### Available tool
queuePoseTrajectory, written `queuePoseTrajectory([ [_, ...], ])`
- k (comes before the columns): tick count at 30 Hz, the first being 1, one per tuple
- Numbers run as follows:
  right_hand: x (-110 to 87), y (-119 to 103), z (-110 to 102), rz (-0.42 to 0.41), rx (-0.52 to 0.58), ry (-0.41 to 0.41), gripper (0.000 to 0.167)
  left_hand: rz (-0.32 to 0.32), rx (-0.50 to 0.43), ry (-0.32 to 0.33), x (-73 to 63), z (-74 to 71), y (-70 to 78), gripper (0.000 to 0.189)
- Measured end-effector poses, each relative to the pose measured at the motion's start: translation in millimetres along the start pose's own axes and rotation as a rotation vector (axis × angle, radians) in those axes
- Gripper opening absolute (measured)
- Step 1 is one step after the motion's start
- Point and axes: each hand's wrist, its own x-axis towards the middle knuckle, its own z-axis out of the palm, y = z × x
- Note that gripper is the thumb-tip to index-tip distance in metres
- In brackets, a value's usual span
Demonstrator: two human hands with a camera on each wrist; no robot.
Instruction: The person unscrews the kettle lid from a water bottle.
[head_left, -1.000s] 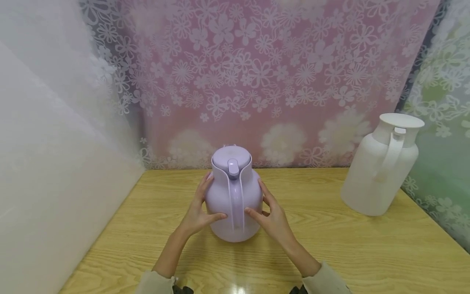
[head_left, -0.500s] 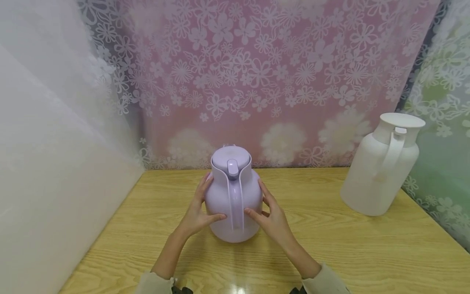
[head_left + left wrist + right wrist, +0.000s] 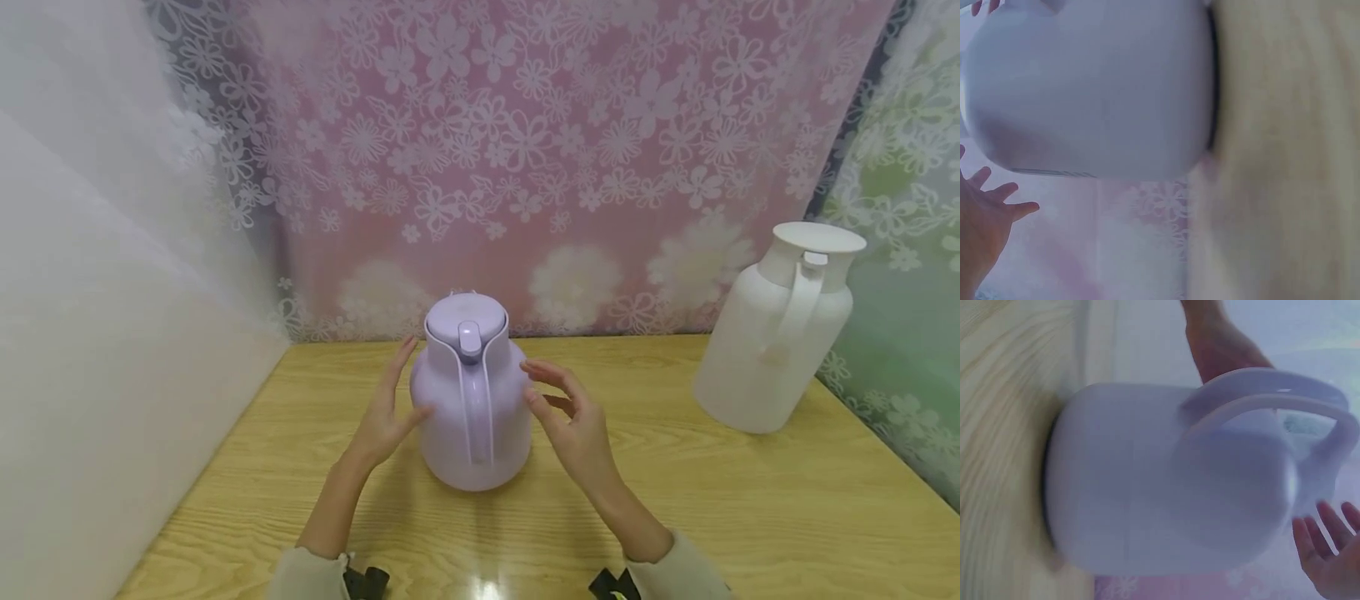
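Purple jug (image 3: 472, 400) on table (image 3: 750, 517); 2 hands (image 3: 380, 427) (image 3: 582, 429) released beside it; white jug (image 3: 772, 333) right; floral sheet (image 3: 487, 167) behind.

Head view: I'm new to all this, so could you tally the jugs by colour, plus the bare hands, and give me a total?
Lilac jug: 1
White jug: 1
Bare hands: 2 (left hand, right hand)
Total: 4
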Motion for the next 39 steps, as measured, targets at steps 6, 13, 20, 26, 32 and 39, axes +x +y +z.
queuePoseTrajectory([
  [6, 1.8, -17, 9, 0.154, 0.159, -0.217, 0.028, 0.098, 0.049, 0.013, 23.7, -9.5, -11.7, 0.074],
  [13, 0.8, -19, 23, 0.286, 0.300, -0.420, 0.052, 0.253, 0.211, -0.018, 60.1, -15.1, 15.6, 0.071],
  [20, 2.2, -18, 38, 0.330, 0.493, -0.490, 0.063, 0.328, 0.413, -0.188, 92.3, -8.4, 40.5, 0.074],
  [26, 0.1, -18, 44, 0.302, 0.526, -0.485, 0.062, 0.392, 0.521, -0.286, 105.7, 0.3, 44.1, 0.069],
  [32, -0.6, -19, 45, 0.285, 0.514, -0.491, 0.058, 0.389, 0.517, -0.291, 108.0, 2.9, 41.5, 0.058],
  [39, -1.3, -15, 44, 0.275, 0.525, -0.505, 0.060, 0.318, 0.502, -0.315, 107.1, 4.6, 42.6, 0.052],
])
